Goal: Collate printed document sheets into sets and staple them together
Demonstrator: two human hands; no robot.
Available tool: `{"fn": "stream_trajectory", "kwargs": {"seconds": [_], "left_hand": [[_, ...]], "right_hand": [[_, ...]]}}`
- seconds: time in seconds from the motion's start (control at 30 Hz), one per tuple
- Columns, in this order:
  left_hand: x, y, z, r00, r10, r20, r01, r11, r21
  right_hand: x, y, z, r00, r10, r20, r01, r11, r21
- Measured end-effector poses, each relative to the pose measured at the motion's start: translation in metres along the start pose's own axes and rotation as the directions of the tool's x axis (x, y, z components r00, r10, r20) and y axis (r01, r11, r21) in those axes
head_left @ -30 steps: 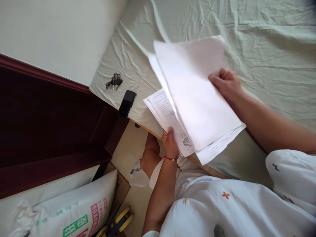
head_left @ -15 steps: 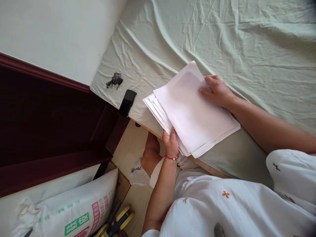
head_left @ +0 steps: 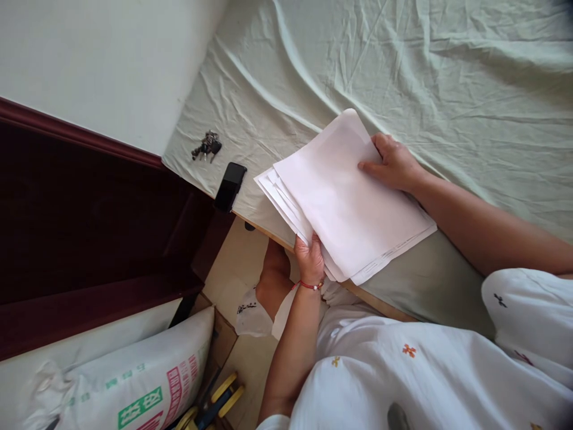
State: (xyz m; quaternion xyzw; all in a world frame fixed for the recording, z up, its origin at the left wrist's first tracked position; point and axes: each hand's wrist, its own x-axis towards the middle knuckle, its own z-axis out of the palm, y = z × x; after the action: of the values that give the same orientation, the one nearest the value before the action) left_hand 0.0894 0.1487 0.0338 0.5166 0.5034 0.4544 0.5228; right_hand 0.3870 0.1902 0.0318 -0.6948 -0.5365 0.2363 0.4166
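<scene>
The left hand (head_left: 310, 260) pinches the near corner of the stack of papers (head_left: 344, 203), fingers closed on the edge. The right hand (head_left: 394, 164) lies flat on the top sheet, fingers spread a little, pressing it down. The stack sits on the bed (head_left: 447, 77) at its near edge. Its long side runs from 10 o'clock to 4 o'clock. The phone (head_left: 230, 186) and keys (head_left: 206, 146) lie at 9 o'clock from the papers, apart from them.
</scene>
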Motion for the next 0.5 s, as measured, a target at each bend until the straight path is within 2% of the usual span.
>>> {"fn": "stream_trajectory", "kwargs": {"seconds": [0.1, 0.2, 0.33, 0.5], "left_hand": [[-0.001, 0.0, 0.001, 1.0, -0.014, -0.013, 0.014, 1.0, -0.004], [-0.002, 0.001, 0.002, 0.996, -0.05, -0.069, 0.047, 0.997, -0.054], [-0.002, -0.001, 0.003, 0.984, -0.132, -0.117, 0.118, 0.986, -0.12], [-0.002, -0.002, 0.005, 0.992, -0.107, -0.064, 0.092, 0.973, -0.212]], "right_hand": [[0.0, 0.0, -0.002, 0.999, 0.038, -0.022, -0.032, 0.976, 0.217], [-0.001, -0.001, -0.004, 0.997, 0.071, -0.004, -0.062, 0.903, 0.426], [-0.002, -0.003, -0.002, 0.988, 0.15, 0.028, -0.137, 0.789, 0.6], [-0.003, -0.01, -0.001, 0.961, 0.254, -0.114, -0.085, 0.658, 0.748]]}}
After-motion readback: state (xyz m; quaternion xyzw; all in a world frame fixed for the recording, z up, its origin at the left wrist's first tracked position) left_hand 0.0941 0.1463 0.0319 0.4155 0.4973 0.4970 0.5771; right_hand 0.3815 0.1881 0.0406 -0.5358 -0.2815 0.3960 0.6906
